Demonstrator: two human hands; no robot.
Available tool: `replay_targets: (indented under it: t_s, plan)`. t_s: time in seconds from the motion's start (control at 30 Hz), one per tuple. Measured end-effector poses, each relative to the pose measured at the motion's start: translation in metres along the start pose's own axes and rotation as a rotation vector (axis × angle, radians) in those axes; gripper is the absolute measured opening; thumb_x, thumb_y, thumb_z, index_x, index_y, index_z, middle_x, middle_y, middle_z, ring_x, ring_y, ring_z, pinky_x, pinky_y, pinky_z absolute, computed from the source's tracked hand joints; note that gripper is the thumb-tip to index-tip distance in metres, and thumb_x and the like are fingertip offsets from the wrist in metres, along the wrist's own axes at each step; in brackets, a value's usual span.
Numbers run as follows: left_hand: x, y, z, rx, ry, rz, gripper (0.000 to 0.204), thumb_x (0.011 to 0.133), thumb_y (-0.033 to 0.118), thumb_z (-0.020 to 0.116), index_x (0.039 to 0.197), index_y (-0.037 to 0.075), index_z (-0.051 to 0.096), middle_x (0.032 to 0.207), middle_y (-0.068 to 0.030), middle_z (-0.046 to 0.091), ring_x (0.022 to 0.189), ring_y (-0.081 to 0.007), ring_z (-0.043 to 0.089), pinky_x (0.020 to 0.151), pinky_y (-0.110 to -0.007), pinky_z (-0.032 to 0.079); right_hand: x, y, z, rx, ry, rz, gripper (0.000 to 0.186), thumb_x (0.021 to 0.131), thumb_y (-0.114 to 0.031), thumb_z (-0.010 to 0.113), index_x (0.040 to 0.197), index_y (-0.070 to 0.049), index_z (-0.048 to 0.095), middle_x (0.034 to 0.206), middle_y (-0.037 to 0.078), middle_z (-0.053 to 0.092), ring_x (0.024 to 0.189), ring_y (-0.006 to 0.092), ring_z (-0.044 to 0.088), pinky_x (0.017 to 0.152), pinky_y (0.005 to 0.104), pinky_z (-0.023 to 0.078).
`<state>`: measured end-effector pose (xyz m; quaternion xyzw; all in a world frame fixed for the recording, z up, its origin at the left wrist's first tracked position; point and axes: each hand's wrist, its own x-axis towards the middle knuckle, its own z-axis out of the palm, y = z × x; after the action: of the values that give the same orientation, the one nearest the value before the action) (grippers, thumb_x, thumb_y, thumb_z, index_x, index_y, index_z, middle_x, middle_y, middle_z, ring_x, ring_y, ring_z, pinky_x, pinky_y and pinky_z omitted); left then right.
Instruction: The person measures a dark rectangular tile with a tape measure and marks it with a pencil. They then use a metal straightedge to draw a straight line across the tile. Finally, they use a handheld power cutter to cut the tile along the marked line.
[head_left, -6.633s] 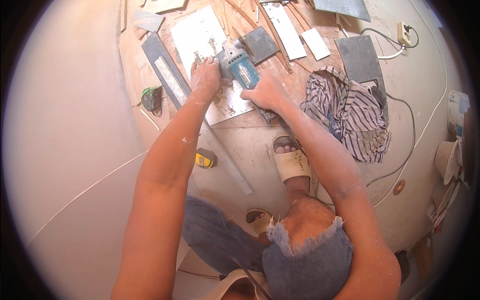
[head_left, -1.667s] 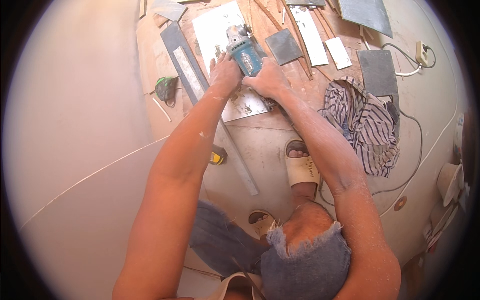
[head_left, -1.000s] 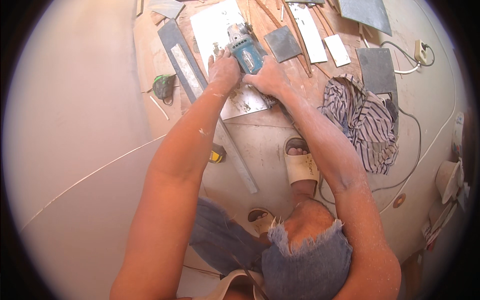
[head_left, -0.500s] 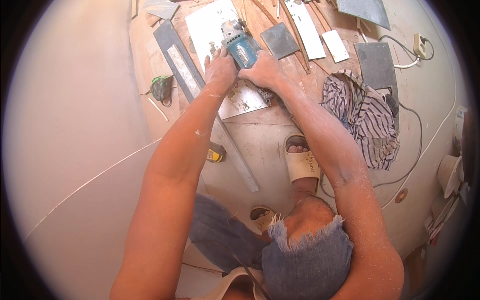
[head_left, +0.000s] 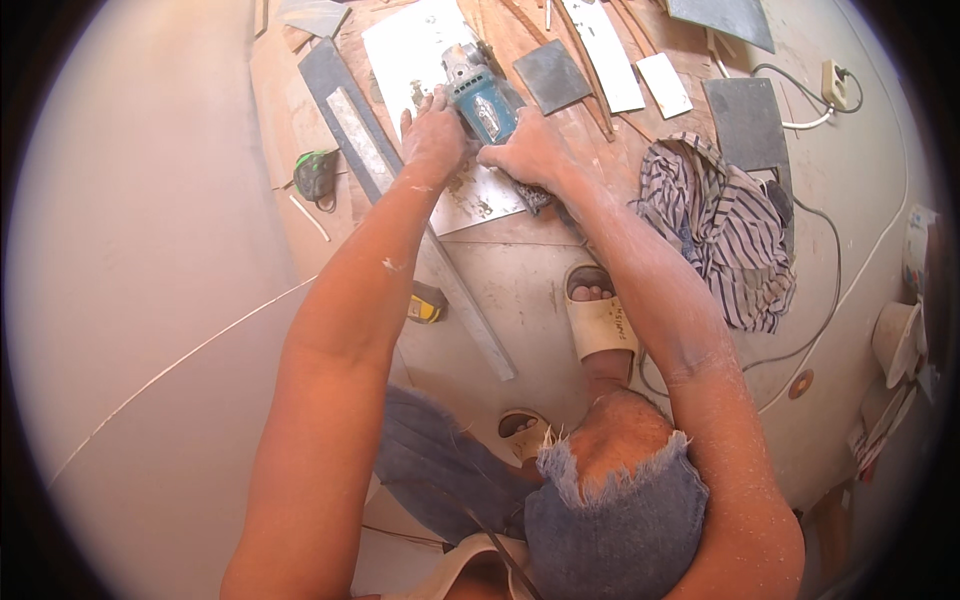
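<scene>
A teal angle grinder (head_left: 487,108) with a grey metal head lies over a white tile (head_left: 408,42) that is stained with dark grime. My right hand (head_left: 530,150) is wrapped round the grinder's near end, partly hiding the body. Just left of the tool, my left hand (head_left: 436,135) rests on the tile with its fingers stretched forward, close to the grinder's side. Whether the disc touches the tile cannot be made out. Beneath my left wrist runs a long metal straight bar (head_left: 465,300), which lies partly across a dark grey tile strip (head_left: 328,78).
Grey tile pieces (head_left: 552,76) and white tile strips (head_left: 604,55) lie to the right. A striped cloth (head_left: 735,235) is beside my right forearm, near a power socket (head_left: 834,85) and cable. Tape measures, one green-black (head_left: 315,176), one yellow-black (head_left: 427,303), lie left. My sandalled foot (head_left: 600,320) stands close.
The whole view has shifted slightly, so the floor things sit a little further left and up. The grinder in my right hand has moved slightly right relative to the tile; my left hand stays on it.
</scene>
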<state>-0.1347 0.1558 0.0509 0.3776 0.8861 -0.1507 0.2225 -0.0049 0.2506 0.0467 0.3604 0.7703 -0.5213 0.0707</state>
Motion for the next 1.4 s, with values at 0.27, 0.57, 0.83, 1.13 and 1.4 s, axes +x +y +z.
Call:
replay_targets:
  t_s: [0.27,0.57,0.83,1.13,1.4]
  plan:
    - [0.0,-0.002,0.002,-0.039,0.022,0.025,0.095,0.073,0.043,0.084,0.151,0.009,0.041,0.164,-0.0053,0.027,0.151,-0.0222,0.025,0.123,-0.047,0.021,-0.007,0.009,0.004,0.007,0.059,-0.016,0.072,0.061,-0.034,0.081,0.108,0.016,0.06,0.104,0.032,0.066,0.097,0.0392,0.067,0.086,0.0402,0.053]
    - [0.008,-0.016,0.025,-0.055,0.189,0.117,0.042,0.073,0.043,0.082,0.099,0.01,0.079,0.161,-0.0145,0.033,0.146,-0.0315,0.035,0.117,-0.054,0.028,-0.017,0.008,0.0,-0.009,-0.027,0.03,0.072,0.067,-0.036,0.079,0.118,0.011,0.058,0.114,0.03,0.065,0.108,0.0402,0.065,0.094,0.0416,0.051]
    - [0.003,-0.011,0.019,-0.063,0.172,0.093,0.081,0.074,0.044,0.082,0.144,0.017,0.051,0.162,-0.0122,0.031,0.147,-0.0289,0.034,0.118,-0.054,0.028,-0.025,0.015,0.001,-0.028,-0.004,0.031,0.071,0.066,-0.035,0.079,0.115,0.012,0.06,0.11,0.03,0.067,0.106,0.0408,0.065,0.093,0.0417,0.052]
    - [0.002,-0.006,0.011,-0.037,0.086,0.046,0.095,0.075,0.038,0.084,0.152,0.009,0.037,0.164,-0.006,0.027,0.15,-0.0241,0.027,0.122,-0.049,0.022,-0.035,0.023,0.001,0.029,-0.013,0.007,0.07,0.066,-0.032,0.079,0.118,0.01,0.057,0.112,0.029,0.066,0.108,0.041,0.064,0.093,0.0429,0.052]
    - [0.001,-0.008,0.013,-0.022,0.13,0.075,0.092,0.075,0.034,0.083,0.151,0.005,0.039,0.163,-0.0102,0.029,0.149,-0.0264,0.03,0.12,-0.052,0.026,-0.047,0.024,-0.003,-0.004,-0.049,0.064,0.069,0.067,-0.032,0.078,0.117,0.01,0.056,0.11,0.03,0.066,0.107,0.0416,0.064,0.092,0.0434,0.052]
